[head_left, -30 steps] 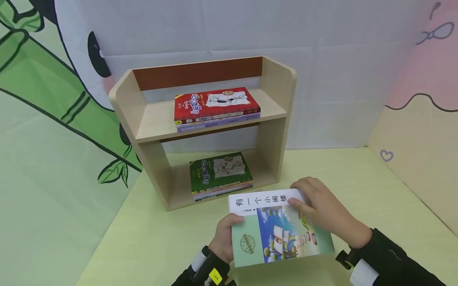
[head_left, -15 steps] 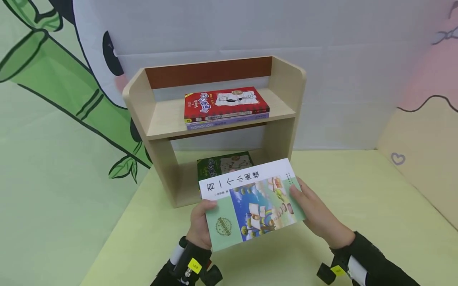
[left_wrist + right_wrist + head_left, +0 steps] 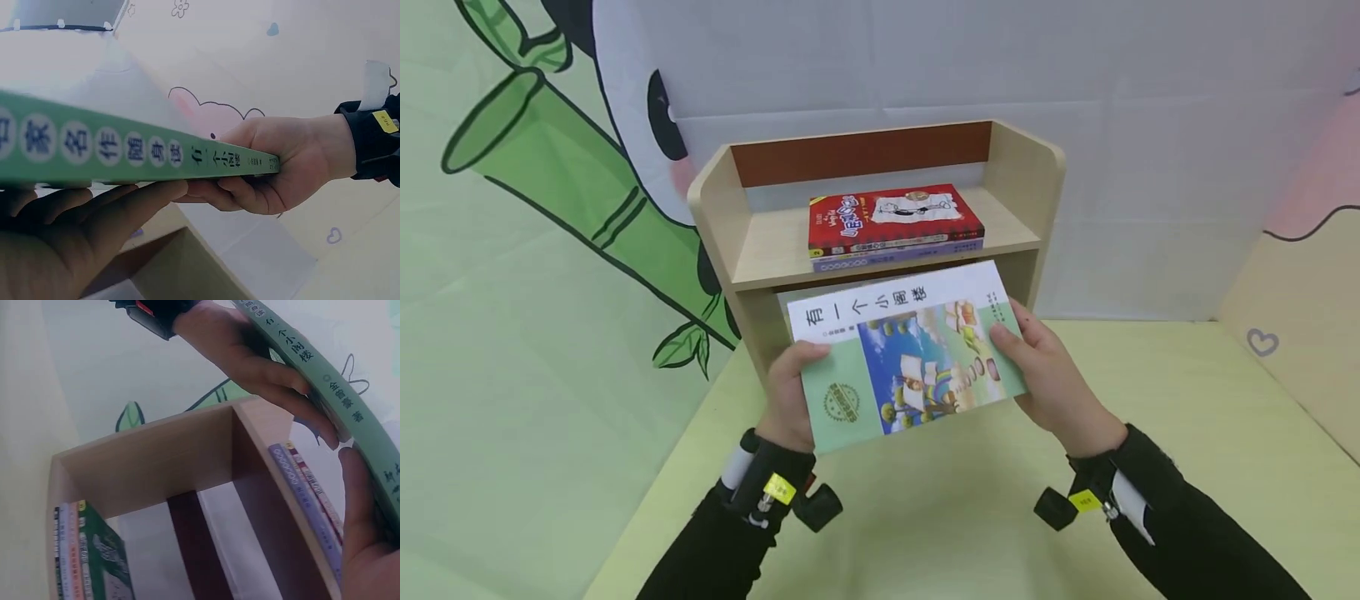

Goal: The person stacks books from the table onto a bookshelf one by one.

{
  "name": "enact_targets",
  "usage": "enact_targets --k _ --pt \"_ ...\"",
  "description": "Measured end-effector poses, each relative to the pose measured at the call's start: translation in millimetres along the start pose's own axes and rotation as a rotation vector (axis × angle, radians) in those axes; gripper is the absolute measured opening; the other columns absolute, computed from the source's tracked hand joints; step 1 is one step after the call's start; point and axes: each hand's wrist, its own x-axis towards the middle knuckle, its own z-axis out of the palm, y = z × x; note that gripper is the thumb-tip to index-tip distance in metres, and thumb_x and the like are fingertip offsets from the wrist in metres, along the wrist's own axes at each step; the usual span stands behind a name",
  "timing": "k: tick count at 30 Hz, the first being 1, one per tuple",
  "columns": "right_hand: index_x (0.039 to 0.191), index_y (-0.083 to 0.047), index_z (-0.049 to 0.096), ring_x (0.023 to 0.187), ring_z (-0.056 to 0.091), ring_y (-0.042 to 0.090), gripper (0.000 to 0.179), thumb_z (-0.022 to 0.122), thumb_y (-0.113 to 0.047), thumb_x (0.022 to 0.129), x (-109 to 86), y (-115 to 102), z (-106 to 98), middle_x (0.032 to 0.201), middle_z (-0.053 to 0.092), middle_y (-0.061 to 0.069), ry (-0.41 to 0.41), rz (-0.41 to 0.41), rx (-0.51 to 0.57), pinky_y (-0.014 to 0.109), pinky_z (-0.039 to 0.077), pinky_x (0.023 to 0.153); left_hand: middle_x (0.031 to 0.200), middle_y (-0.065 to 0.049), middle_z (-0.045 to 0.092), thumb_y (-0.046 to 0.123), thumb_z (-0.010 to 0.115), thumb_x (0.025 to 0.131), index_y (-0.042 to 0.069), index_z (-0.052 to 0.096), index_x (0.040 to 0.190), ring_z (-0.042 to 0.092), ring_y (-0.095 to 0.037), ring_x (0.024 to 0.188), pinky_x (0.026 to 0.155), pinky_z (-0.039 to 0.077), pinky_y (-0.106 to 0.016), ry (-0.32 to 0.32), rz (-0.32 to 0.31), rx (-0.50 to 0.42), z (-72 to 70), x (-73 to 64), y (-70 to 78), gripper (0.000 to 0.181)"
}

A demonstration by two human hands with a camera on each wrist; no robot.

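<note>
Both hands hold a green and white book [image 3: 910, 358] with a blue picture on its cover, raised in front of a small wooden shelf. The left hand [image 3: 790, 396] grips its left end, thumb on the cover and fingers beneath. At the right end the right hand [image 3: 1056, 379] pinches it, thumb on the cover too. In the left wrist view the green spine [image 3: 125, 144] runs between the two hands. A red book [image 3: 895, 218] lies on a purple book [image 3: 898, 255] on the upper board, just beyond the held book.
The two-tier wooden shelf [image 3: 1030, 183] stands on a pale yellow-green table [image 3: 1150, 392]. A green book [image 3: 103, 550] tops a stack in its lower compartment, which the held book hides in the head view. Printed cloth [image 3: 880, 67] hangs behind and on both sides.
The hands have raised the book from low above the table to the front of the shelf, moving left. The right hand has shifted from its upper edge to its right end. The view has turned left.
</note>
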Motion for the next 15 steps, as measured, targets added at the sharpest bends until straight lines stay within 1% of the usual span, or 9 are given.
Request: enact_targets --k 2,3,4,7,9,10,12,13,15 --pt "0.155 -0.008 0.016 0.093 0.068 0.011 0.060 0.044 -0.021 0.104 12.8 -14.6 4.2 0.116 0.061 0.000 0.029 0.006 0.003 0.027 0.056 0.077 0.113 -0.004 0.069 0.018 0.044 0.099 0.011 0.057 0.124 0.067 -0.018 0.100 0.085 0.052 -0.030 0.050 0.015 0.061 9.0 11.6 16.8 0.029" --pt "0.155 -0.010 0.018 0.093 0.067 0.011 0.060 0.045 -0.022 0.103 19.0 -21.9 5.6 0.116 0.061 0.001 0.044 0.010 0.004 0.027 0.056 0.077 0.112 -0.003 0.069 0.021 0.043 0.100 0.012 0.057 0.124 0.068 -0.018 0.098 0.083 0.053 -0.030 0.098 0.015 0.105 14.2 17.9 25.4 0.028" --pt "0.154 -0.011 0.020 0.092 0.067 0.012 0.059 0.047 -0.023 0.103 25.2 -29.1 6.9 0.116 0.060 0.002 0.059 0.013 0.007 0.027 0.056 0.077 0.110 -0.003 0.070 0.023 0.043 0.101 0.014 0.057 0.123 0.068 -0.017 0.096 0.082 0.053 -0.029 0.154 0.006 0.140 19.2 24.5 34.0 0.028" --pt "0.153 -0.013 0.025 0.090 0.067 0.012 0.057 0.048 -0.024 0.102 43.7 -48.0 9.3 0.115 0.058 0.005 0.094 -0.010 0.007 0.025 0.056 0.077 0.103 -0.002 0.070 0.029 0.047 0.101 0.015 0.057 0.117 0.068 -0.016 0.089 0.078 0.052 -0.028 0.365 -0.033 0.244 30.7 48.1 57.9 0.024" --pt "0.150 -0.012 0.030 0.087 0.067 0.012 0.054 0.049 -0.024 0.101 56.6 -57.7 10.6 0.112 0.058 0.006 0.124 -0.035 -0.004 0.024 0.056 0.075 0.103 -0.002 0.067 0.031 0.052 0.100 0.015 0.056 0.116 0.067 -0.016 0.089 0.078 0.052 -0.029 0.506 -0.051 0.297 34.8 65.2 71.5 0.023" --pt "0.149 -0.010 0.032 0.086 0.067 0.012 0.052 0.049 -0.023 0.102 63.3 -61.7 11.3 0.111 0.059 0.007 0.143 -0.048 -0.017 0.024 0.056 0.074 0.104 -0.002 0.065 0.030 0.055 0.098 0.014 0.055 0.116 0.066 -0.016 0.090 0.080 0.051 -0.029 0.559 -0.049 0.305 35.2 73.4 77.1 0.024" --pt "0.145 -0.009 0.037 0.084 0.068 0.012 0.047 0.048 -0.023 0.102 76.7 -68.8 12.1 0.109 0.060 0.007 0.188 -0.060 -0.053 0.023 0.056 0.071 0.112 -0.003 0.060 0.028 0.056 0.098 0.014 0.052 0.120 0.062 -0.016 0.098 0.087 0.049 -0.031 0.615 -0.010 0.310 34.1 88.2 85.6 0.026" --pt "0.145 -0.009 0.038 0.084 0.068 0.012 0.046 0.048 -0.023 0.102 83.4 -71.9 12.2 0.109 0.060 0.007 0.209 -0.060 -0.065 0.023 0.056 0.071 0.117 -0.004 0.057 0.027 0.055 0.098 0.013 0.050 0.124 0.059 -0.016 0.104 0.092 0.047 -0.032 0.619 0.017 0.305 32.5 94.1 88.7 0.029" --pt "0.143 -0.009 0.041 0.082 0.068 0.012 0.044 0.049 -0.024 0.101 95.6 -77.9 12.3 0.108 0.060 0.007 0.259 -0.048 -0.092 0.023 0.056 0.070 0.125 -0.005 0.052 0.024 0.051 0.100 0.013 0.045 0.132 0.054 -0.018 0.113 0.100 0.040 -0.035 0.591 0.065 0.301 27.9 102.9 93.2 0.034"
